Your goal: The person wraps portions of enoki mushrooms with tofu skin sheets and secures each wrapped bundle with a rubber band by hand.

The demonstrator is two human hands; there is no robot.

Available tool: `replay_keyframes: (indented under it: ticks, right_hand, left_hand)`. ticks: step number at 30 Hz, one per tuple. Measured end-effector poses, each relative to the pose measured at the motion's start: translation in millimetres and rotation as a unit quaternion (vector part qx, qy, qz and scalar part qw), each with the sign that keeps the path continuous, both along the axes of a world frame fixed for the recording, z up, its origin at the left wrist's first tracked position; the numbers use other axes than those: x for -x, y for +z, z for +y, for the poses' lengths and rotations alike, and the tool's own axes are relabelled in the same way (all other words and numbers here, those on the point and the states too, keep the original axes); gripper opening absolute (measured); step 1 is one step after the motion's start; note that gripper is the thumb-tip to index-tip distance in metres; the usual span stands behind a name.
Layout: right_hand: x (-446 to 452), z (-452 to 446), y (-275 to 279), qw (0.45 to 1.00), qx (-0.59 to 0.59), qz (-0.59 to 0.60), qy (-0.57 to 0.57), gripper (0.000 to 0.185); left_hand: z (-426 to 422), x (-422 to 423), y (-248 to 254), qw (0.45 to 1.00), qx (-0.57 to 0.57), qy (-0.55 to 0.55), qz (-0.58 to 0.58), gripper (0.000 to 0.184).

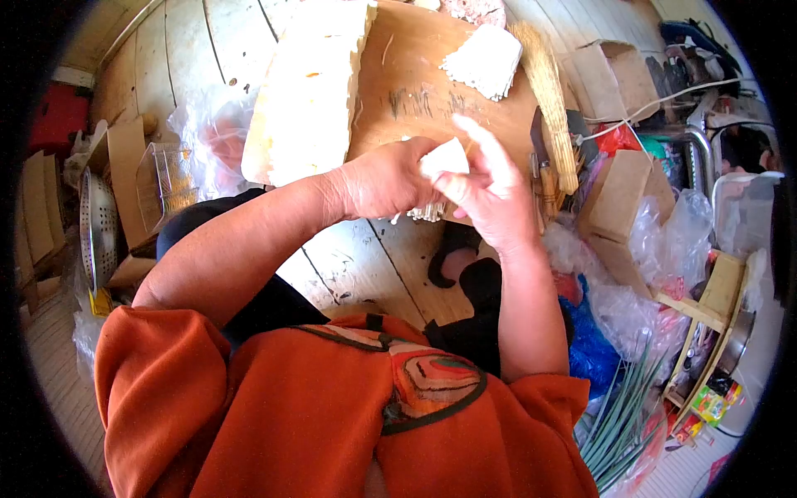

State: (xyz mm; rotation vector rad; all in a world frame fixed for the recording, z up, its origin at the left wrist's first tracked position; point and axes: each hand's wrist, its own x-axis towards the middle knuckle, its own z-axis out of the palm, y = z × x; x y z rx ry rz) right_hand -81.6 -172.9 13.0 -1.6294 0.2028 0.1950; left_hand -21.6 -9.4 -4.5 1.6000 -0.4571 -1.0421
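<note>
Orange top [290,407] with a patterned neckline, worn by the person and filling the near edge of the view. To its right, on the floor, lie long green leaves [618,423] and a blue plastic bag [594,332].

Both bare forearms reach forward and meet ahead of the chest, by the near edge of a wooden board [407,50]. The left hand [382,178] is closed around a pale bundle [427,212]; thin strand ends poke out below its fingers, towards the body. Just beyond them, between the two hands, a white, flat-faced piece [447,159] shows. Whether it is the bundle's other end cannot be told, so the bundle's long axis is uncertain. The right hand [498,199] comes in from the right, fingers spread and pointing away from the body, its thumb against the white piece's near edge. The left hand has the firmer hold; the right looks open, gripping little or nothing.

Farther off, a long pale slab [311,91] lies lengthwise along the board's left side. A smaller pale block [486,62] rests towards its far right, beside a straw brush [544,100] that slants along the right edge.
</note>
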Motion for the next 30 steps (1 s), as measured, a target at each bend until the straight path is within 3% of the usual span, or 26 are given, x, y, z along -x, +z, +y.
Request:
replay_keyframes:
  ticks: [1, 2, 6, 16, 23, 26, 30]
  right_hand:
    - [1.9, 1.2, -3.1, 0.999, 0.0, -0.026, 0.022, 0.047]
    - [0.6, -0.6, -1.6, 0.997, 0.015, -0.015, 0.073, 0.035]
    - [0.1, -5.5, -4.4, 0.995, 0.02, -0.009, 0.096, 0.023]
    - [-0.8, -2.9, -8.0, 0.996, -0.048, 0.044, 0.061, 0.029]
    - [-12.5, -32.0, -10.4, 0.956, -0.222, -0.01, -0.194, 0.018]
    - [-7.3, -31.4, -6.0, 0.974, -0.175, 0.03, -0.141, 0.018]
    - [1.3, -11.8, -19.5, 0.987, -0.104, 0.121, 0.01, 0.018]
  left_hand:
    - [-1.7, 2.8, -0.7, 0.993, -0.041, -0.033, -0.105, 0.055]
    - [-1.6, 4.3, -0.6, 0.997, -0.061, -0.046, -0.032, 0.064]
    - [-0.8, 2.2, 5.5, 0.994, -0.07, -0.052, -0.065, 0.067]
    - [3.0, -0.8, 4.1, 0.983, -0.087, -0.048, -0.153, 0.065]
    - [8.6, -9.6, 3.8, 0.997, -0.064, -0.016, 0.028, 0.04]
    - [11.0, -5.7, 5.7, 0.986, 0.063, 0.045, 0.146, 0.037]
    - [10.6, -1.2, 12.0, 0.985, 0.08, 0.067, 0.135, 0.045]
